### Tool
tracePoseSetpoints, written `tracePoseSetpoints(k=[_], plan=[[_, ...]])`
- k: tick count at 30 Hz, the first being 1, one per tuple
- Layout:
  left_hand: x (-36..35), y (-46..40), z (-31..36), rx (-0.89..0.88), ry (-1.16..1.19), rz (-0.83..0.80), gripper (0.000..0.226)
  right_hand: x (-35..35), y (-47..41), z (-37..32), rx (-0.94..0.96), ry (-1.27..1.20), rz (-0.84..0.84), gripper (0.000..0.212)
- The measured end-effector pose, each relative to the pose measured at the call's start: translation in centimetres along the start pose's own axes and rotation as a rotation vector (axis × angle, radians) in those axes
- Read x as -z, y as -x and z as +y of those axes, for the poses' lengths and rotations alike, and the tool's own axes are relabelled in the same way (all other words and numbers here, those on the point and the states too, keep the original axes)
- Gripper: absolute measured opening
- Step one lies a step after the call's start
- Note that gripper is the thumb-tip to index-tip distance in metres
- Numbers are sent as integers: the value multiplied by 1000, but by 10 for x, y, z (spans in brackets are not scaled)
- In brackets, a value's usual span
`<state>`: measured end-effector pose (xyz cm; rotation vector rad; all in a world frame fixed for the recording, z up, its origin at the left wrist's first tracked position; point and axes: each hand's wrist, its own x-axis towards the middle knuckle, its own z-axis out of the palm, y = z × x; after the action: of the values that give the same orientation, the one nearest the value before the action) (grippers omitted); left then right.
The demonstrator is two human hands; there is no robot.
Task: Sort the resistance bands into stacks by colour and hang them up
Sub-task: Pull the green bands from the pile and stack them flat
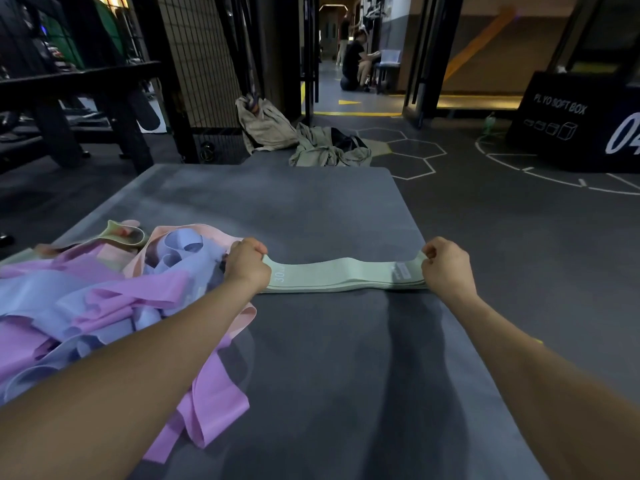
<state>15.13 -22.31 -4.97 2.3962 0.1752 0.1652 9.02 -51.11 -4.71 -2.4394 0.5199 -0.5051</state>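
Position: green bands (341,276) stacked flat on grey counter (311,209), directly ahead, between the hands.
Axis: long axis left to right across the view.
Left hand (246,264): pinching the stack's left end.
Right hand (446,266): pinching the right end; both equally near.
Material: woven-looking fabric loops, flat, layered edges, printed "30".
Unsorted heap (114,299): thin, glossy purple, blue, pink bands, tangled, touching the left arm.

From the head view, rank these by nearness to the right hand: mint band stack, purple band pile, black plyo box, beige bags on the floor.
From the right hand:
1. Mint band stack, held by it.
2. Purple band pile, left on the mat.
3. Beige bags, beyond the mat.
4. Black plyo box, far right.
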Motion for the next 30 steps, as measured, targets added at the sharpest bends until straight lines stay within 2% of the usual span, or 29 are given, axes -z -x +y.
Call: tracePoseSetpoints(k=[5,7,9,11,14,16,18,21,23,25,28,30], plan=[[0,1,-2,-100,-102,0,38,-2,1,1,32,148,18,35],[5,3,-1,-254,-220,28,39,-2,3,-4,164,251,60,38],[12,4,2,-520,-336,2,47,-4,4,-20,361,255,-39,44],[17,3,6,-703,-444,-153,61,-14,6,-40,501,257,-260,60],[15,-5,6,-676,-611,-387,86,-31,7,-61,529,309,-533,87],[11,-12,2,-623,-671,-500,89,-37,4,-63,509,334,-622,87],[8,-17,-2,-593,-667,-564,82,-39,1,-60,492,325,-632,82],[5,-21,-6,-603,-592,-578,58,-38,2,-55,479,247,-600,75],[4,-20,-7,-605,-559,-573,53,-38,5,-53,466,199,-586,73],[4,-17,-5,-581,-551,-558,60,-36,7,-52,471,205,-596,78],[4,-7,6,-620,-657,-472,81,-25,6,-46,462,252,-589,96],[0,3,21,-666,-608,-383,83,-14,2,-35,431,307,-529,97]])
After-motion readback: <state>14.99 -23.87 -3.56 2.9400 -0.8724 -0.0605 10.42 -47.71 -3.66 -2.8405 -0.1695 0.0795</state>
